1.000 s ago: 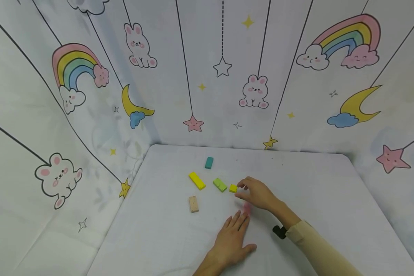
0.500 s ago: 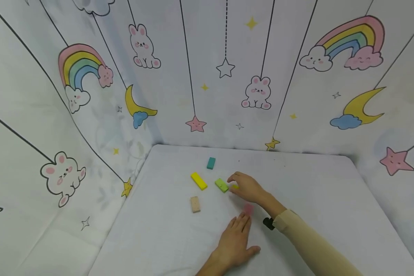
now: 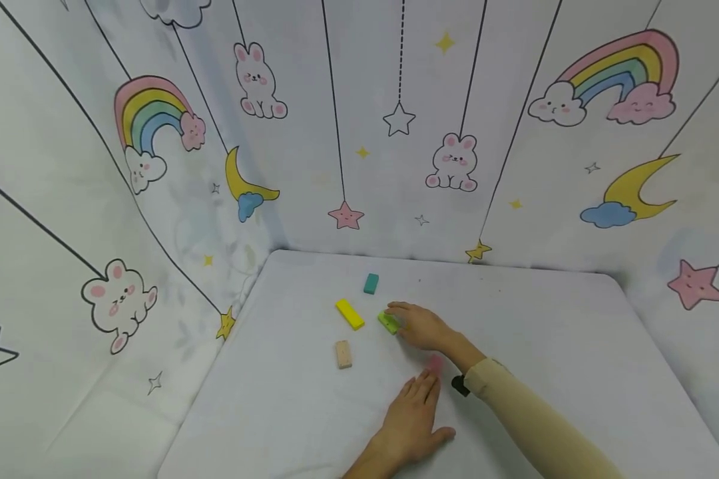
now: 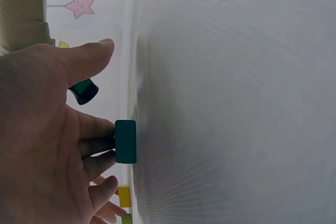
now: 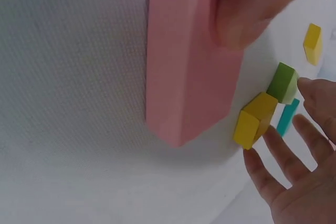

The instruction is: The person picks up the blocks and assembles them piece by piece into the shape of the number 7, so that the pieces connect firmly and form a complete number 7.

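Note:
In the head view my left hand (image 3: pixel 412 419) lies with straight fingers, tips on a small pink block (image 3: pixel 435 364). The right wrist view shows that pink block (image 5: pixel 178 66) close up, with fingertips (image 5: pixel 241 24) on it. A dark teal block face (image 4: pixel 125 141) meets the fingers of my left hand (image 4: pixel 47 129) in the left wrist view. My right hand (image 3: pixel 425 326) covers part of a green block (image 3: pixel 389 322). Its spread fingers touch a yellow block (image 5: pixel 255 119) and reach the green one (image 5: pixel 283 82) in the right wrist view; the head view hides this yellow block.
A longer yellow block (image 3: pixel 350 314), a teal block (image 3: pixel 371 284) and a plain wood block (image 3: pixel 343 354) lie left of my right hand. A white cloth covers the table (image 3: pixel 263 399). A printed curtain (image 3: pixel 311 133) stands behind it. A black device (image 3: pixel 461 385) sits at my right wrist.
My right hand has moved left, over the small yellow block and onto the green one. My left hand stays on the pink block. The head view has shifted slightly.

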The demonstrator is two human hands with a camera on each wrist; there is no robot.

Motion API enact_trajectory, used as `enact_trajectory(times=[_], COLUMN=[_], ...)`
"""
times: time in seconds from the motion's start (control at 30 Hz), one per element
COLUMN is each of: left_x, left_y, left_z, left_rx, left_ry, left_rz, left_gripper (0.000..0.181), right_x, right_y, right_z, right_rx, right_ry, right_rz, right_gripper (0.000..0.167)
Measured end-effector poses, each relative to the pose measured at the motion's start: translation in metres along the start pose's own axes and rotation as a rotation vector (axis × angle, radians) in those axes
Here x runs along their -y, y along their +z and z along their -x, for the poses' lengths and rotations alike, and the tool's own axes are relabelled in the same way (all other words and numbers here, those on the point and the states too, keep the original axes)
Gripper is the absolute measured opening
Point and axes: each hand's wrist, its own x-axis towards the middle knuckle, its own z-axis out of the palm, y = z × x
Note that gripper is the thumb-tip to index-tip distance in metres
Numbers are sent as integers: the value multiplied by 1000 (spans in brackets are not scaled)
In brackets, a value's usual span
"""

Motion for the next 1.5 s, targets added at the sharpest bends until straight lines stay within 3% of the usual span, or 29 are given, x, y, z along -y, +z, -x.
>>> enact_trajectory(times=[0.4,0.7,0.9,1.5], left_x=[-2,-1,0,3], left_y=[-3,-7,-5,-2], left_z=[0,1,0,1], left_rx=[-13,1,-9,2], left_ry=[4,13,21,22], left_rz=[-24,-33,-30,-26], left_gripper=[85,86,86,86], right_x=[-6,-3,-7,-3], right_y=[8,10,10,13], right_z=[-9,-13,-15,-23], right_rx=[32,-4,30,1], right_ry=[-49,-66,-44,37], right_rz=[45,61,98,107], right_gripper=[46,40,43,45])
